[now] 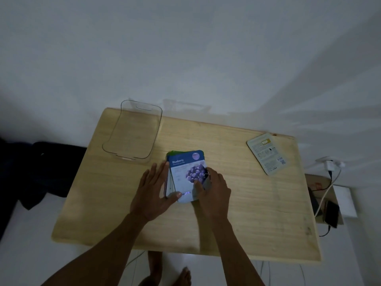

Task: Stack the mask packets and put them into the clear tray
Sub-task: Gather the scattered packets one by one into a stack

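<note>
A stack of mask packets (183, 172) lies in the middle of the wooden table (247, 203), with a blue Blueberry packet on top. My left hand (154, 193) presses flat against the stack's left edge, thumb on its near corner. My right hand (212, 193) grips the stack's right near side, thumb on top. One pale packet (267, 153) lies face down alone near the table's far right edge. The clear tray (132, 133) stands empty at the far left corner, apart from both hands.
A white wall rises right behind the table. Dark cloth (41, 172) lies on the floor at the left. A wall plug with cables (329, 164), a dark phone (332, 213) and a cardboard box sit beside the table's right edge. My bare feet show below the near edge.
</note>
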